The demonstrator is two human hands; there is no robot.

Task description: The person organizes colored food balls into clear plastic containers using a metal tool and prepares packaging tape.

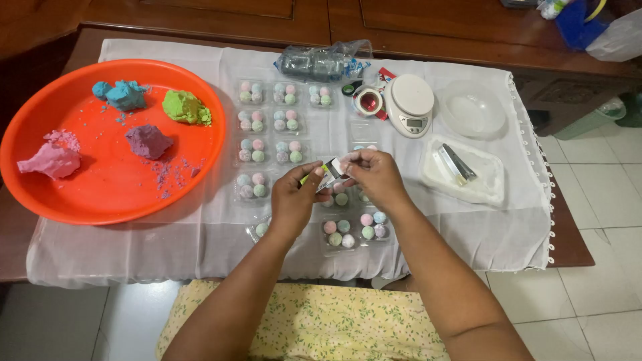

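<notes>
Above the worktop's [134,241] packs of coloured balls [259,120], left hand [294,200] and right hand [378,175] fingers pinch a small label card [329,175]; it looks light, thin, bendable, best held by its edges

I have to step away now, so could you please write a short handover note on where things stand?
Left hand and right hand: together hold a small folded card over the cloth.
Done: many clear packs of coloured balls lie in rows on the cloth.
Left: four dough lumps, blue, green, purple, pink, on the orange tray.
Scale and stapler sit to the right.
</notes>
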